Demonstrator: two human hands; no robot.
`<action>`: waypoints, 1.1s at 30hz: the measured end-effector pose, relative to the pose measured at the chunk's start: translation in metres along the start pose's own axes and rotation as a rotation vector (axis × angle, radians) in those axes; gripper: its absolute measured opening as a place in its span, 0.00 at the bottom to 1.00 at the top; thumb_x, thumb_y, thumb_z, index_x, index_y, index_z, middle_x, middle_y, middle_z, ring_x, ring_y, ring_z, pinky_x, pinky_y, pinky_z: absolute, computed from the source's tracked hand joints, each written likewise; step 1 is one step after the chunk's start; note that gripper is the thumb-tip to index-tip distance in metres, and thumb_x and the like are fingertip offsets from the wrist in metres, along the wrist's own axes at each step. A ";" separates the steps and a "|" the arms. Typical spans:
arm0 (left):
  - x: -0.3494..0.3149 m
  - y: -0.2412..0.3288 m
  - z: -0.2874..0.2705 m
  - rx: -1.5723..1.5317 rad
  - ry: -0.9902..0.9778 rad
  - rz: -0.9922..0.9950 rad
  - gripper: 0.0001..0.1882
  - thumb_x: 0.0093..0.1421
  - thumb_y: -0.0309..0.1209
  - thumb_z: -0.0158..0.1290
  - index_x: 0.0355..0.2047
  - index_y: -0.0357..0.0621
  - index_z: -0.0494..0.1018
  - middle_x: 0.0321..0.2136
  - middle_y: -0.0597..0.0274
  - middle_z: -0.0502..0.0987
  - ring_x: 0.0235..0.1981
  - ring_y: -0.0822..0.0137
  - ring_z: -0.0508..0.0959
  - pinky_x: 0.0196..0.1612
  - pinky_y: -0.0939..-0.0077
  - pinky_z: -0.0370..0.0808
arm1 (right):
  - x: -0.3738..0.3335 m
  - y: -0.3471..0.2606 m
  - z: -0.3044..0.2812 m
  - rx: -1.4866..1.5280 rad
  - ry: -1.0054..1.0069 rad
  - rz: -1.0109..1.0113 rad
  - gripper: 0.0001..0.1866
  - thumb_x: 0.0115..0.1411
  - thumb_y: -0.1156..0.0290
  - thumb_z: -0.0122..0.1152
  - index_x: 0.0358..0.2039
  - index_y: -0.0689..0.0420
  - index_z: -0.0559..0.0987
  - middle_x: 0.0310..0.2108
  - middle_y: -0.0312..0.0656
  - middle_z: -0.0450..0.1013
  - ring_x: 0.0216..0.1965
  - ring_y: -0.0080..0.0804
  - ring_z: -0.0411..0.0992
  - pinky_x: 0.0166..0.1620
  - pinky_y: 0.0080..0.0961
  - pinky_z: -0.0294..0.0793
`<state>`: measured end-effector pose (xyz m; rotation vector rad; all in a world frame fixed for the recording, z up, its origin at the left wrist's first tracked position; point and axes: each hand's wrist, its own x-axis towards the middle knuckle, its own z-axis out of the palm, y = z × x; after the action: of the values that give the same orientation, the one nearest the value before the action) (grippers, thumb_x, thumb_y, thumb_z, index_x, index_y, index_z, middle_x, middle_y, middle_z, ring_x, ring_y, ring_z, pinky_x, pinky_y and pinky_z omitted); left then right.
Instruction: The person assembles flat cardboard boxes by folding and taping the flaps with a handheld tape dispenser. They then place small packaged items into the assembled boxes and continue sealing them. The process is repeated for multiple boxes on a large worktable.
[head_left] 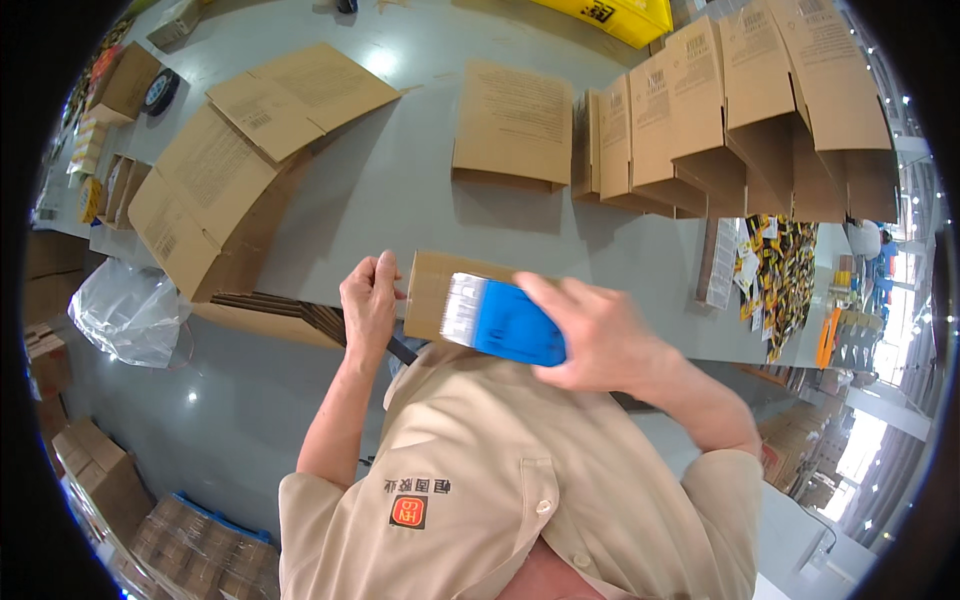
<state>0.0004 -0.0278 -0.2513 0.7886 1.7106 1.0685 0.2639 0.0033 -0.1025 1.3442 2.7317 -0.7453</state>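
Note:
A brown cardboard box [428,285] stands close against my chest at the table's near edge. My right hand [600,335] grips a blue tape dispenser [520,325], fingers wrapped round its right end. The dispenser's pale, shiny left end lies over the box's upper face and hides part of it. Beside the box's left end is my left hand [371,300], its fingers curled closed and the thumb pointing up. Whatever those fingers hold, if anything, is hidden. The right hand is slightly blurred.
Several opened cartons [690,110] stand in a row at the far right, near a single upright carton [513,125]. Folded cardboard [215,180] leans at the left above a clear plastic bag [128,312]. Yellow-black packets [780,270] lie right; a yellow bin [615,18] stands behind.

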 end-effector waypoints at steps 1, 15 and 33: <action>0.001 -0.003 0.002 -0.043 -0.019 0.006 0.23 0.70 0.43 0.51 0.23 0.38 0.71 0.17 0.72 0.68 0.19 0.81 0.65 0.22 0.83 0.63 | -0.018 0.012 -0.004 -0.034 -0.004 -0.018 0.42 0.40 0.64 0.72 0.60 0.54 0.70 0.28 0.47 0.71 0.27 0.47 0.75 0.32 0.38 0.78; 0.025 -0.013 0.004 0.620 -0.286 0.067 0.25 0.71 0.47 0.41 0.55 0.38 0.67 0.45 0.39 0.77 0.49 0.45 0.77 0.52 0.57 0.71 | -0.011 0.105 0.098 -0.123 -0.506 0.257 0.27 0.40 0.65 0.67 0.44 0.55 0.78 0.26 0.51 0.78 0.33 0.52 0.79 0.36 0.41 0.79; 0.019 0.015 -0.007 0.449 -0.660 0.376 0.53 0.45 0.40 0.66 0.68 0.41 0.51 0.60 0.50 0.67 0.55 0.58 0.71 0.55 0.63 0.71 | -0.068 0.113 0.190 1.716 0.987 0.670 0.19 0.56 0.66 0.62 0.47 0.56 0.71 0.24 0.30 0.63 0.22 0.17 0.62 0.24 0.18 0.63</action>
<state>-0.0126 -0.0077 -0.2434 1.5947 1.2519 0.5449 0.3539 -0.0677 -0.3035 3.0494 0.8277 -3.0775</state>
